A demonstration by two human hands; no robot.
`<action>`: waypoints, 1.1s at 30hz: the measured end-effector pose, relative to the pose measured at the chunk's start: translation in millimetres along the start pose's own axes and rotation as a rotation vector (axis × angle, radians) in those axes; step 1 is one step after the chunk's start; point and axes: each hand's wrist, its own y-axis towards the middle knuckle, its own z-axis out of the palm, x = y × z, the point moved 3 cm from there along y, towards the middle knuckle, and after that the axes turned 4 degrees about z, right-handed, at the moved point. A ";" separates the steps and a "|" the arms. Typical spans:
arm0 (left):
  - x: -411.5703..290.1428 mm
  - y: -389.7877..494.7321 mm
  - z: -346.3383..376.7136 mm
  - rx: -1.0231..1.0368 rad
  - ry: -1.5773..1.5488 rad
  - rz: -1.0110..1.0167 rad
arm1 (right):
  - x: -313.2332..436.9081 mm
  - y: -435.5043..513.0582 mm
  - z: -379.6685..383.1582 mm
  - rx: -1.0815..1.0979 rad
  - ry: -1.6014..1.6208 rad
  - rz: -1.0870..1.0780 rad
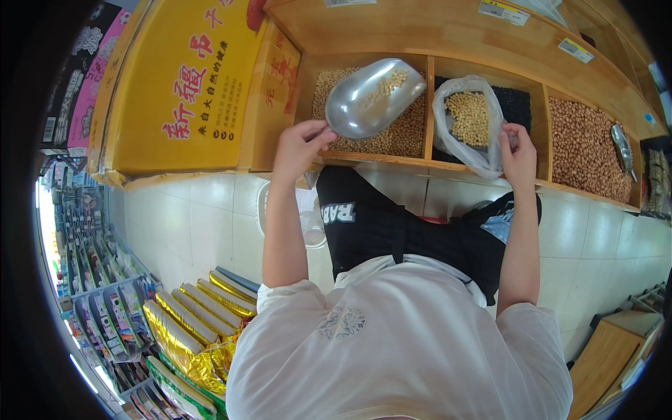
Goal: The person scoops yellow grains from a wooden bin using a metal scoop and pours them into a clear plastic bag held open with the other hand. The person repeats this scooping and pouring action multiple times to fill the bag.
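My left hand [306, 146] grips the handle end of a large metal scoop [362, 113], which carries some soybeans [391, 84] and is over a wooden compartment of beans [404, 137]. With thumb and fingers pinched, my right hand [517, 152] holds the right rim of a clear plastic bag [491, 157]. The bag's mouth gapes upward, and pale soybeans [469, 118] lie inside. It rests over the middle compartment, where black beans [514, 105] show around it.
To the right, another compartment holds reddish-brown peanuts [583, 142] with a small metal scoop [621, 147]. A yellow carton [157, 105] stands left of the bins. Behind the wooden bins rises a sloping panel [399, 31]. Gold foil packs [189, 336] stand at lower left; a white basket [262, 210] is on the floor.
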 end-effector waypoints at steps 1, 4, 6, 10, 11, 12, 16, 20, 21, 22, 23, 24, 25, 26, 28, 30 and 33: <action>-11.9 1.1 5.2 0.036 0.004 0.025 | -0.4 -0.1 0.3 0.005 0.007 0.014; -55.7 2.3 26.7 0.115 0.182 0.160 | -0.8 0.0 0.6 0.004 0.007 0.025; -86.4 -0.9 48.8 0.129 0.417 0.276 | -0.2 -0.2 0.4 -0.008 -0.008 0.004; -129.1 -15.1 97.7 0.184 0.847 0.326 | -0.8 0.4 0.2 -0.016 -0.013 0.008; -135.4 -16.4 103.7 0.208 0.894 0.326 | -1.0 0.4 -0.6 -0.011 -0.013 0.011; -140.3 -17.7 105.7 0.204 0.911 0.329 | -1.5 0.5 -0.6 -0.002 -0.009 0.029; -148.3 -24.0 99.4 0.186 0.939 0.330 | 0.9 -0.9 -0.5 -0.012 -0.021 0.002; -144.5 -30.6 59.0 0.100 0.909 0.353 | 2.2 -0.6 0.1 -0.014 -0.037 -0.008; -140.2 -30.6 44.1 0.097 0.848 0.295 | 1.9 -0.2 0.1 -0.015 -0.039 -0.006; -135.8 -29.9 27.6 0.085 0.787 0.251 | 1.1 0.2 0.1 -0.013 -0.036 0.009; -131.4 -28.5 12.8 0.066 0.719 0.236 | 1.0 0.4 0.0 -0.015 -0.045 -0.005; -123.7 -26.2 -0.1 0.051 0.710 0.152 | 0.6 0.5 0.0 -0.014 -0.049 -0.004; -115.5 -23.4 -10.0 0.028 0.692 0.095 | -0.3 0.5 0.3 -0.010 -0.051 0.013; -105.4 -19.5 -15.8 0.007 0.673 0.023 | -0.2 0.7 0.6 -0.012 -0.043 -0.005; -86.4 -10.7 -20.0 -0.018 0.744 0.024 | -0.5 0.1 1.0 -0.012 -0.024 -0.007; -64.6 -1.4 -19.4 -0.007 0.824 -0.009 | -0.2 -0.5 1.3 -0.017 -0.032 -0.013; -32.1 18.3 -4.0 0.050 0.880 -0.036 | -0.5 0.5 0.4 -0.004 -0.044 0.011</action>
